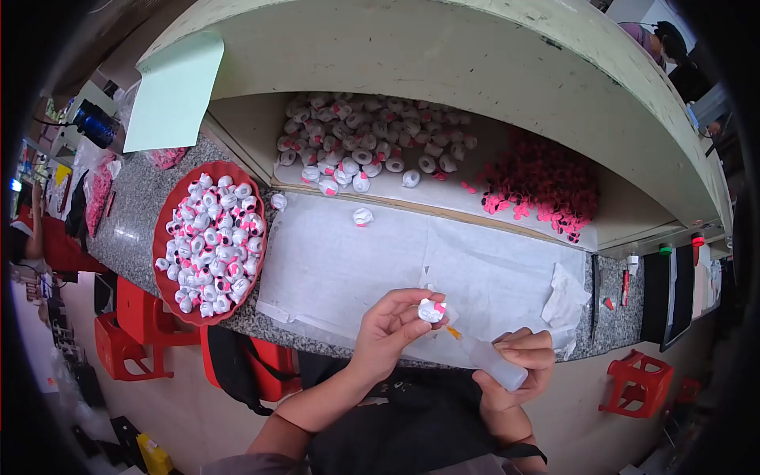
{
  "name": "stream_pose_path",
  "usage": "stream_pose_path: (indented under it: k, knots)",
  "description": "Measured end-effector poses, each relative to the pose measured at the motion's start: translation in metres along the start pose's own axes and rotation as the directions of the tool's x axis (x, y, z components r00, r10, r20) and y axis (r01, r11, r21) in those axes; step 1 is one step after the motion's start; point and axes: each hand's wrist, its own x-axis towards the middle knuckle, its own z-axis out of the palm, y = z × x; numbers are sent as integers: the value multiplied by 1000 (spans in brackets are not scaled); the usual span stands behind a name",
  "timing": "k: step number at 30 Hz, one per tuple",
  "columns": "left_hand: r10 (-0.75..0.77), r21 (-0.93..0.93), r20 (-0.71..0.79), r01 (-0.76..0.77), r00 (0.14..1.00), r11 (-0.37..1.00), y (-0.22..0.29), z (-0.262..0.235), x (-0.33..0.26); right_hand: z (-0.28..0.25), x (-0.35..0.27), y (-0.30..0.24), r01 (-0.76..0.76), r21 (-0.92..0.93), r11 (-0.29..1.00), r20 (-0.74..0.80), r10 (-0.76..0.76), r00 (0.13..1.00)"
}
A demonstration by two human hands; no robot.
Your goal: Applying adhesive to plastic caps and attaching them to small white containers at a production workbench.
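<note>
head view: right hand [518, 360] mostly hides a translucent bottle [499, 366].

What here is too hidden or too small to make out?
Head view:
- The small white piece: the left hand covers its underside.
- The translucent bottle: its lower end sits inside the right hand.
- The pink bits under the shelf: too small to identify.
- The right-edge items: cut off, distorted.
</note>
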Motion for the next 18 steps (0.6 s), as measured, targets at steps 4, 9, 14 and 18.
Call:
stream_pose_path:
  k: [4, 9, 14, 18]
  knots:
    - [14, -20, -18, -14, 1000, 1000, 1, 3, 0, 2, 0, -1, -11, -86, 996, -46, 7, 999]
    - [-3, -20, -13, 3, 1000, 1000, -1, 1, 0, 3, -1, 0, -8, -68, 998, -54, 5, 999]
    - [-13, 23, -10, 13, 1000, 1000, -1, 0, -1, 4, -1, -1, -15, -68, 998, -38, 12, 999]
    - [-8, 65, -58, 12, 998, 998, -1, 3, -2, 3, -1, 1, -6, -63, 998, -35, 4, 999]
